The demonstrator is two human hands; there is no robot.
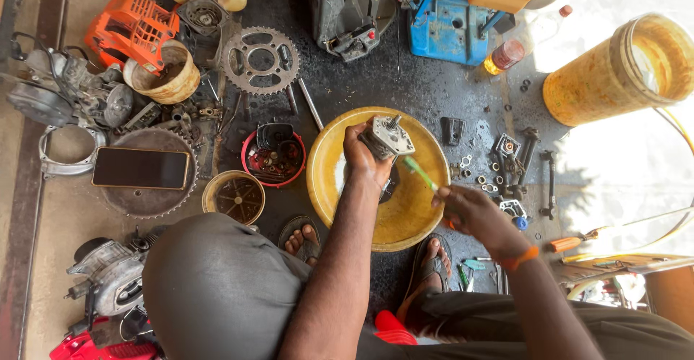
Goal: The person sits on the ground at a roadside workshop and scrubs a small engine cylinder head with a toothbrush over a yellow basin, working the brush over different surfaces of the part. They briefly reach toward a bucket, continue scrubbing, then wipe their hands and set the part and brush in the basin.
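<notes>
My left hand (361,159) grips a small grey metal engine part (388,138) with a short shaft sticking up, held over a yellow basin (329,176). My right hand (470,212) holds a green-handled brush (419,173), its tip angled up toward the underside of the metal part. An orange band circles my right wrist (520,259). Both of my feet in dark sandals rest on the oily floor just below the basin.
Left of the basin stand a red bowl of small parts (273,159), a round tin (233,196), a sprocket (260,59) and a phone (141,168) on a toothed disc. Loose nuts, bolts and tools lie to the right, a large yellow bucket (614,78) beyond them.
</notes>
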